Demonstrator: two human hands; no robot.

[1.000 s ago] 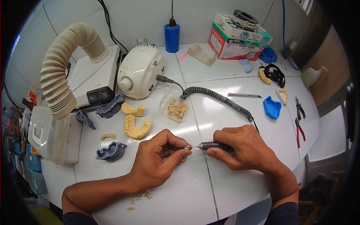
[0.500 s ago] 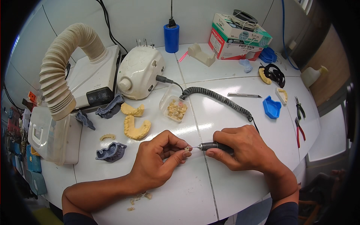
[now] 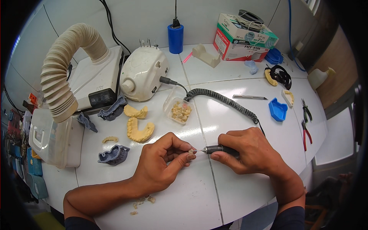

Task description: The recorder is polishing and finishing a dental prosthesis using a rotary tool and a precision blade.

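Pale tooth piece (image 3: 190, 151) half-hidden in left hand (image 3: 163, 163) fingertips.

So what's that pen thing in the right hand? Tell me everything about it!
It is a slim rotary handpiece, dark in the body with a silvery nose and a thin bit at the tip. The right hand grips it like a pen, lying nearly level and pointing left. Its bit meets a tiny pale tooth-like piece pinched in the left hand. A grey coiled cord runs back over the white table to a white control box.
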